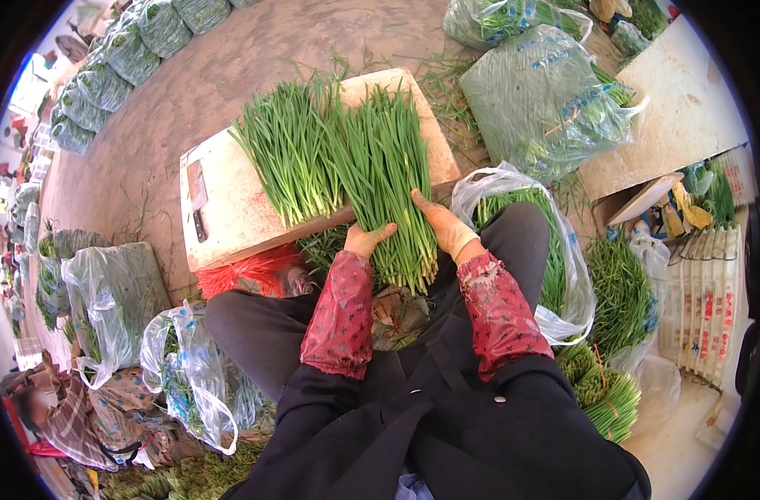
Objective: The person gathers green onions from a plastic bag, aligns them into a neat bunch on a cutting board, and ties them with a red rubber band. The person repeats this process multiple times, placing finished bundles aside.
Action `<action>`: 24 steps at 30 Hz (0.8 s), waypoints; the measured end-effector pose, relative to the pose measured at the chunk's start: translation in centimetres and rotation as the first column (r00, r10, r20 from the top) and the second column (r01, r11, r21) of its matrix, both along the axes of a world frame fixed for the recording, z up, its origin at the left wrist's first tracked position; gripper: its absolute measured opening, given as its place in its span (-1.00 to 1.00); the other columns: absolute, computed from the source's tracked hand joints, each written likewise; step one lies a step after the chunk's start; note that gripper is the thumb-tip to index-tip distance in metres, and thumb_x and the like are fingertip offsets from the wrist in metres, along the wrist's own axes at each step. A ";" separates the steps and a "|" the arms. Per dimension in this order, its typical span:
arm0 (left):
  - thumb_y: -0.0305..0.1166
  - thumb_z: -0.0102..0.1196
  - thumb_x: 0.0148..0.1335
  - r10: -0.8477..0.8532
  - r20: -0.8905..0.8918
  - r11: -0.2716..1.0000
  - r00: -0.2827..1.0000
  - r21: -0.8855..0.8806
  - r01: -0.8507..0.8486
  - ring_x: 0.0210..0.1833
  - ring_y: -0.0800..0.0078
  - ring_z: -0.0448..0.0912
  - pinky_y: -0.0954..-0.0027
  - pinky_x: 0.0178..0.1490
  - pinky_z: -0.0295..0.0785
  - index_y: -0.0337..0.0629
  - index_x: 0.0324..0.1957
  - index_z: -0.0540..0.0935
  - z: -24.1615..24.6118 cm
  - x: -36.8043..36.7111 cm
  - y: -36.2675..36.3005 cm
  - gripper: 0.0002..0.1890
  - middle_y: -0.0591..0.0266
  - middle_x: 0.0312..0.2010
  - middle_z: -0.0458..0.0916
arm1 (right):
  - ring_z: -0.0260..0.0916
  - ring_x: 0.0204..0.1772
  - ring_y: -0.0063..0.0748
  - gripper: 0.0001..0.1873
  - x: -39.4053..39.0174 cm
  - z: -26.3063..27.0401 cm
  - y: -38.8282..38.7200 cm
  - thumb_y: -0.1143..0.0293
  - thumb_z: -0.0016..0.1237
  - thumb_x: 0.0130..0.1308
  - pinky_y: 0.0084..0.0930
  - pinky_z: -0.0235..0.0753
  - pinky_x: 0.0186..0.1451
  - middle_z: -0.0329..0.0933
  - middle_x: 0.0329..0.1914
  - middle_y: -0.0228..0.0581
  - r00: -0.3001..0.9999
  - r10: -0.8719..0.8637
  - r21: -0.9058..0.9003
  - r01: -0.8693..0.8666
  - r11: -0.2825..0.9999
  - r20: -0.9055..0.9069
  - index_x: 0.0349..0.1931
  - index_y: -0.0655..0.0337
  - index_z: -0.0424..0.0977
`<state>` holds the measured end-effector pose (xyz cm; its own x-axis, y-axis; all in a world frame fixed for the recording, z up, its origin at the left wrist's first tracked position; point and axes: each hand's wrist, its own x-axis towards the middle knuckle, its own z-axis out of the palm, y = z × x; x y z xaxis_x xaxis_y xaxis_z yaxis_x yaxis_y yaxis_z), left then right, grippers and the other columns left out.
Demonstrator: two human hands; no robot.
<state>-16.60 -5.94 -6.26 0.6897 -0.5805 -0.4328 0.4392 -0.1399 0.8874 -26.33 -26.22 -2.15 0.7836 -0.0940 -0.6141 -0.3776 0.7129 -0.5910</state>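
Observation:
My left hand [369,240] and my right hand [442,224] grip a thick bunch of garlic chives [386,169] from both sides, near its pale cut ends. The ends hang over the near edge of a low wooden board [230,181], and the green tips lie across it. A second pile of garlic chives [289,150] rests on the board just left of the bunch. Farther left lies a cleaver [197,197] with a black handle, apart from my hands. Red patterned sleeve covers reach to both wrists.
Red plastic ties [252,275] hang below the board's left end. An open plastic bag of chives [542,250] stands by my right knee. Filled bags [542,100] sit at upper right, others [120,300] at left. Tied bunches [605,400] lie at right. A person [74,419] sits at lower left.

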 end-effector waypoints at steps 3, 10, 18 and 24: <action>0.10 0.67 -0.02 0.157 -0.224 0.981 0.962 0.149 -0.126 0.39 0.15 0.53 0.01 0.43 0.45 -0.39 0.46 0.42 0.6 0.1 -0.4 0.13 -0.04 0.36 0.57 | 0.69 0.11 -0.23 -0.17 -0.2 0.0 0.0 -0.24 0.19 0.41 -0.23 0.69 0.18 0.70 0.16 -0.12 0.999 0.044 0.000 -0.044 0.999 0.009 0.34 0.36 0.47; -0.01 0.65 0.06 0.102 -0.111 0.994 0.989 0.046 -0.097 0.41 0.05 0.52 -0.08 0.35 0.51 -0.17 0.57 0.26 0.1 1.0 -0.9 0.14 0.05 0.44 0.48 | 0.65 0.16 -0.32 -0.17 -1.2 1.3 0.0 -0.27 0.19 0.39 -0.29 0.64 0.23 0.68 0.22 -0.18 0.989 0.124 -0.125 -0.114 0.986 0.078 0.36 0.30 0.47; -0.27 0.55 0.22 0.048 -0.278 0.988 0.959 -0.129 -0.087 0.27 0.10 0.63 0.02 0.26 0.60 -0.30 0.48 0.40 0.4 1.5 -0.6 -0.15 0.05 0.30 0.62 | 0.52 0.33 -0.32 -0.18 -1.2 1.9 0.6 -0.12 0.34 0.34 -0.26 0.50 0.40 0.58 0.35 -0.26 0.946 0.228 -0.191 -0.185 0.964 0.232 0.45 0.18 0.41; -0.02 0.44 0.32 0.175 -0.171 0.984 0.970 0.045 -0.170 0.16 0.17 0.68 0.12 0.18 0.61 -0.41 0.41 0.49 1.0 1.0 -2.8 -0.19 0.00 0.25 0.65 | 0.55 0.28 -0.30 -0.31 -0.8 2.2 0.8 0.20 0.45 0.27 -0.24 0.51 0.37 0.64 0.27 -0.25 0.976 0.184 -0.234 -0.154 0.960 0.116 0.36 0.22 0.51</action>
